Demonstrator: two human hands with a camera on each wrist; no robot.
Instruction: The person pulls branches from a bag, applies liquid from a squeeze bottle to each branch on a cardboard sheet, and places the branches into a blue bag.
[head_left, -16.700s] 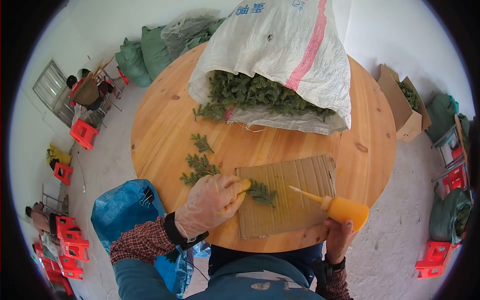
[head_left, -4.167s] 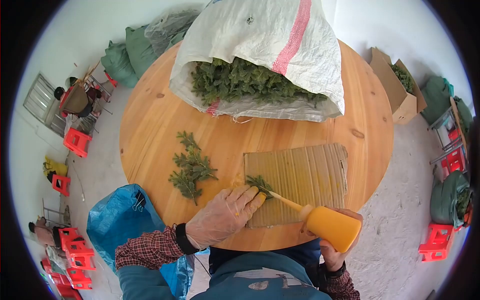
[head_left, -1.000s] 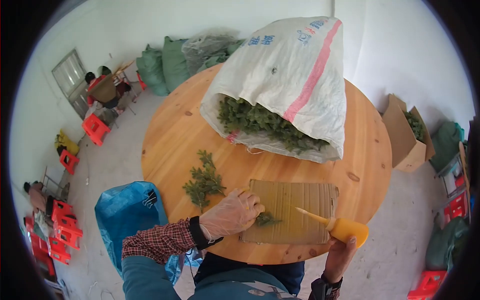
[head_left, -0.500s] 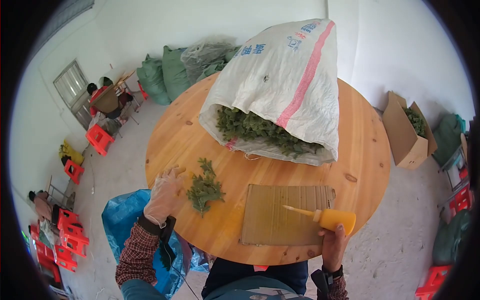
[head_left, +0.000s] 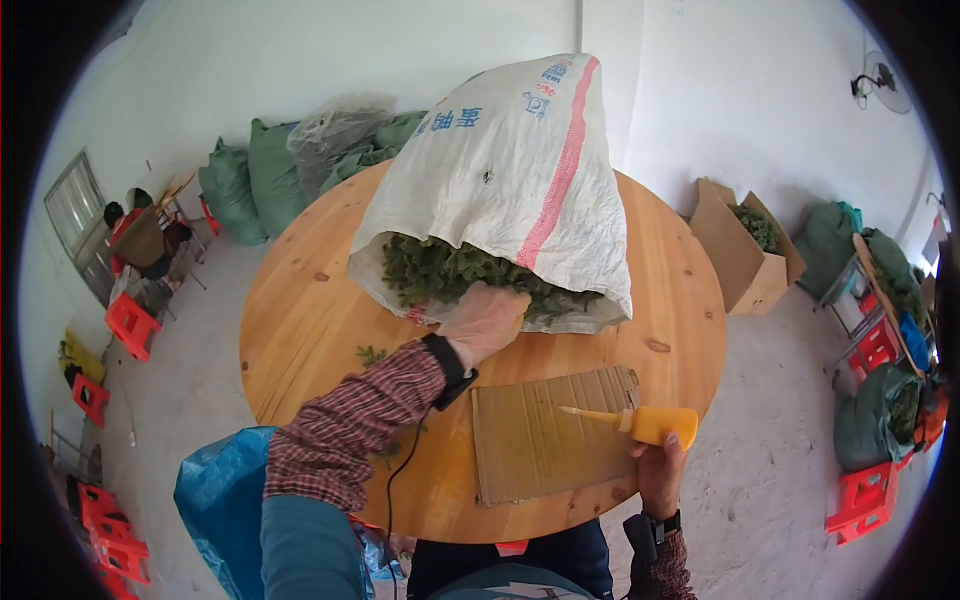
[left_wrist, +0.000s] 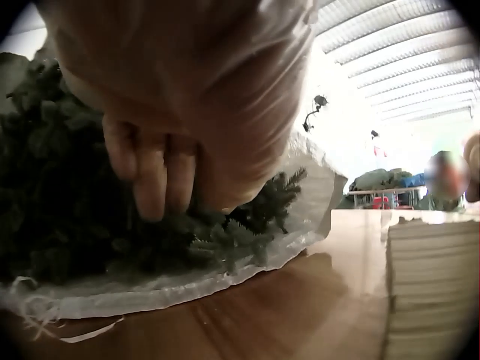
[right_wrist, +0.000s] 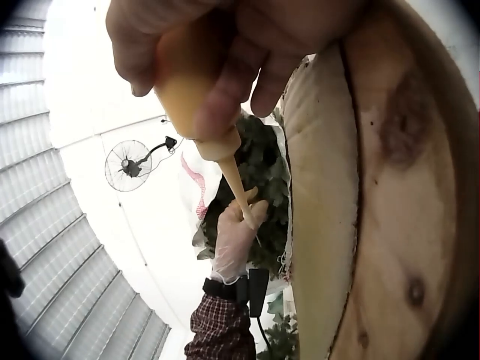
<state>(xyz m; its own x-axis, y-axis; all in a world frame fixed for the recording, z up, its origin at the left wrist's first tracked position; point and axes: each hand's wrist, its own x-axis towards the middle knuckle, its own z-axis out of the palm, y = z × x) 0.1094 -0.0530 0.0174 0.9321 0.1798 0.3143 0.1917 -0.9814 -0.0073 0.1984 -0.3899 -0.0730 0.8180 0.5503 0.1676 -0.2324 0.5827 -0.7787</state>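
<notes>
At the mouth of the white woven sack [head_left: 490, 200], my gloved left hand [head_left: 485, 322] reaches onto the dark green sprigs [head_left: 430, 265]. In the left wrist view its fingers [left_wrist: 165, 172] point down among the sprigs [left_wrist: 60, 187], loosely bent; nothing shows pinched. My bare right hand [head_left: 660, 480] grips a yellow squeeze bottle [head_left: 665, 425] on its side, its long nozzle pointing left over the flat cardboard [head_left: 545, 450]. The right wrist view shows fingers [right_wrist: 225, 90] around the bottle [right_wrist: 180, 94]. Left of the cardboard, my sleeve mostly covers loose sprigs [head_left: 370, 355].
The round wooden table [head_left: 300, 290] carries everything. A blue bag [head_left: 225, 500] hangs at its lower left edge. Green sacks [head_left: 275, 175] stand behind it, an open carton [head_left: 735, 250] at the right. Red stools [head_left: 130, 325] line both sides. A cable trails from my left wrist.
My left hand left the cardboard, passed the table's left edge by the blue bag, and moved to the sack's mouth. The sprig on the cardboard is gone. My right hand still holds the bottle.
</notes>
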